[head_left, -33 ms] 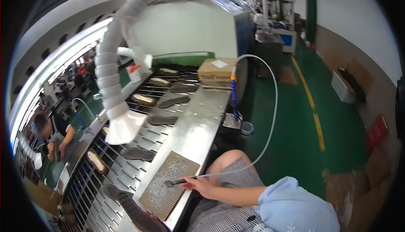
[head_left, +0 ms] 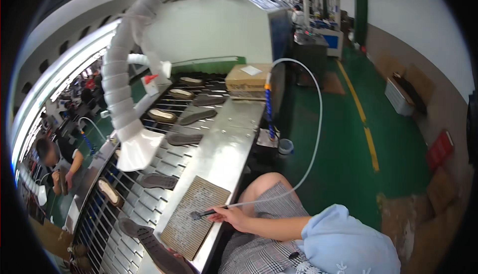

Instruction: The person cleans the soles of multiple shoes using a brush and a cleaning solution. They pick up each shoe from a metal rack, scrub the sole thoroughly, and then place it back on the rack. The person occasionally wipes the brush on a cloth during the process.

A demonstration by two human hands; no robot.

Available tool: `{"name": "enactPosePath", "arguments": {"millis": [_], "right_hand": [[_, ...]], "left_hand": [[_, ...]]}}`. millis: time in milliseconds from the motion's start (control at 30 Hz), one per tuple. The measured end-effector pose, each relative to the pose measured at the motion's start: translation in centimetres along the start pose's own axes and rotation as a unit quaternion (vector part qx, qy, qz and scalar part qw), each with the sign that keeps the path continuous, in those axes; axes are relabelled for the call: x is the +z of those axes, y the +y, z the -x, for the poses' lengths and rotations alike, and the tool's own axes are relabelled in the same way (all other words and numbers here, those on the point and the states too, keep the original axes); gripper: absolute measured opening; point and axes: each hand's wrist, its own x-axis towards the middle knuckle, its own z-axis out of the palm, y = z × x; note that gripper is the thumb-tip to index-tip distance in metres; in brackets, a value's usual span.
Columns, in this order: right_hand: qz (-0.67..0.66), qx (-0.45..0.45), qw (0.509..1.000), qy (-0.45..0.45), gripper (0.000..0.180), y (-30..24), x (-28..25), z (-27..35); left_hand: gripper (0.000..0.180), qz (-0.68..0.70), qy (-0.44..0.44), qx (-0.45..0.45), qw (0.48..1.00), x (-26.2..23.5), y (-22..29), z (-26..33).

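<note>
Starting at the far left: a co-worker [head_left: 52, 157] bends over the far side of the line, well apart from us, hands on their own work. Next over, the slatted conveyor [head_left: 124, 199] carries loose shoe soles, 1 pale one [head_left: 108, 190] near the rim and dark ones further up, with the white ribbed extraction hose [head_left: 119, 100] hanging over it, its hood just above the slats. Then the steel table [head_left: 229, 139], and on it the ribbed tan mat [head_left: 191, 224], lying flat at the near end. A dark sole [head_left: 162, 256] sits at the mat's lower left corner. There's a sliver of skin beside it that may be the left hand, but I cannot tell how its fingers stand. Now the action: the right hand [head_left: 234, 218] has its fingers closed round a slim brush-tipped tool [head_left: 201, 214], tip resting on the mat's right part, and a pale tube [head_left: 313, 149] loops from it up over the green floor [head_left: 343, 164] to the cardboard box [head_left: 249, 77] at the table's far end. What has changed? Nothing I can see: the picture just before matches this one, same grip, same tip spot, same soles. I read that as a hold with the brush parked on the mat, not yet on the sole.
</note>
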Motion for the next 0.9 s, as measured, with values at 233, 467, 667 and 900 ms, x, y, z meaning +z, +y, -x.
{"name": "enactPosePath", "arguments": {"millis": [233,467,667,900], "right_hand": [[-0.013,-0.006,1.0,0.01,0.037,-0.5,-0.5,0.0],[-0.056,0.077,0.995,0.028,0.034,-0.5,2.7,0.0],[-0.085,0.107,0.987,-0.083,0.041,-8.4,8.5,3.9],[0.234,-0.09,0.955,-0.159,0.041,-11.8,15.7,9.6]], "left_hand": [[0.05,-0.396,-0.118,0.192,0.89,0.2,-1.4,-0.7],[0.05,0.25,0.07,0.001,0.966,-5.3,-10.0,0.7],[0.046,0.59,-0.073,-0.08,0.8,2.5,0.6,-2.2],[0.053,0.634,-0.046,-0.031,0.771,7.8,8.1,-1.2]]}}
